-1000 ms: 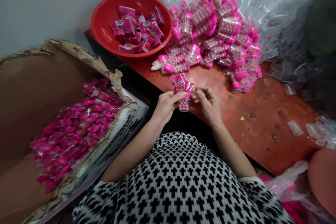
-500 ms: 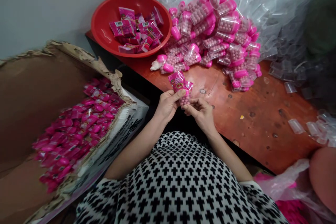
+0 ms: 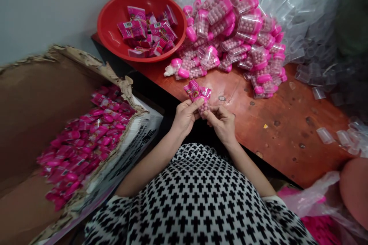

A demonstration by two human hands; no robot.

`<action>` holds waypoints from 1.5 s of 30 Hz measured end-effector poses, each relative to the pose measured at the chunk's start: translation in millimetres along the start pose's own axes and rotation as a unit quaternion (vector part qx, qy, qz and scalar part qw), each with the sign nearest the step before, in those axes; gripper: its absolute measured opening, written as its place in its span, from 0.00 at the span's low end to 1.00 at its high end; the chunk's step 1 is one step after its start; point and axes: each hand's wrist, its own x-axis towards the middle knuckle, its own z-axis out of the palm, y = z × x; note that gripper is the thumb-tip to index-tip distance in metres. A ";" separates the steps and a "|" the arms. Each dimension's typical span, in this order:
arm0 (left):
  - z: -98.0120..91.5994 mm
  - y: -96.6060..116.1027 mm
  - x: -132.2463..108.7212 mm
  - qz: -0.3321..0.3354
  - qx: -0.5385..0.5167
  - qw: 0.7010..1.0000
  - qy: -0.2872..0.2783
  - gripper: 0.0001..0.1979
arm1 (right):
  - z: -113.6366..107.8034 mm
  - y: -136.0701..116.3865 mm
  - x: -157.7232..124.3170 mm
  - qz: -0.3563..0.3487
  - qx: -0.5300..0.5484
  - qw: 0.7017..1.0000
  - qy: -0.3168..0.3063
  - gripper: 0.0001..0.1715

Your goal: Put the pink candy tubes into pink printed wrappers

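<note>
Just a ball-filled tube between fingers

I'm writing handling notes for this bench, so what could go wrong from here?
The container of pink balls, pinched between left hand and right hand, might slip and fall past the nearby table edge. The loose heap of pink-capped containers could slide if bumped. The torn carton rim might scrape a passing arm.

Top w/ blk-on-wht cross print
</note>
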 end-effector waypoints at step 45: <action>2.2 -5.9 -0.7 0.019 0.048 0.999 -0.009 0.17 | 14.7 6.7 -11.6 0.043 0.151 0.985 0.064 0.12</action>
